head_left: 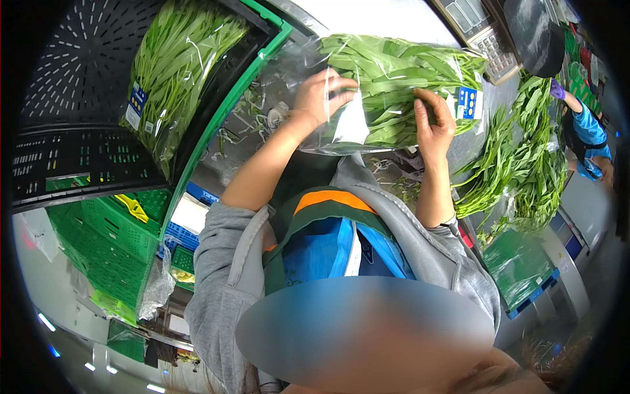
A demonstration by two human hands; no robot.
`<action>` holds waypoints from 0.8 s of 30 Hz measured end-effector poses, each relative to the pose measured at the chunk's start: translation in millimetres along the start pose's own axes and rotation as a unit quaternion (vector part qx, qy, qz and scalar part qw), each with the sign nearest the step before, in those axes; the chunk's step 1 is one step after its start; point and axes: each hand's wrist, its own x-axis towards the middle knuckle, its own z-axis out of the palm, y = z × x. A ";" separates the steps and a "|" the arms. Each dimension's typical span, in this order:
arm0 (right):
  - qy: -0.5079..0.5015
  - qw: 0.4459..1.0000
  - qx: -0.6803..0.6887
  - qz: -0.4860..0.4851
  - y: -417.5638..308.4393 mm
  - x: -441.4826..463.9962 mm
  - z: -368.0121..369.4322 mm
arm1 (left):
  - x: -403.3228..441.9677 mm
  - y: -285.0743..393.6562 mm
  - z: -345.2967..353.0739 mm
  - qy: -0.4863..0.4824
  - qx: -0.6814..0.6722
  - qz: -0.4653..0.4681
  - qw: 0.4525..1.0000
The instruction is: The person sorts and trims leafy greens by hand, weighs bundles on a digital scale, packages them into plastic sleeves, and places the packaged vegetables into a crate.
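A clear plastic bag of leafy greens (394,75) lies on the metal worktop in front of me, a blue and white label (467,104) at its right end. My left hand (323,98) is at the bag's loose left end, fingers curled and closed on the plastic. My right hand (434,125) is at the bag's near side, thumb and forefinger bent together against the film. A white patch (352,121) shows on the bag between my hands; I cannot tell whether it is paper or glare.
At left, a black crate (72,154) with a green rim holds another bagged bunch (180,79). Loose greens (518,157) are heaped at right, below a keypad scale (489,49). Green crates (105,230) stand lower left. A co-worker's gloved hand (557,90) is at far right.
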 end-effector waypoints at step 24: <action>-0.074 0.991 -0.096 -0.050 0.4 0.9 7.7 | 10.0 11.5 5.9 0.058 0.066 0.093 0.992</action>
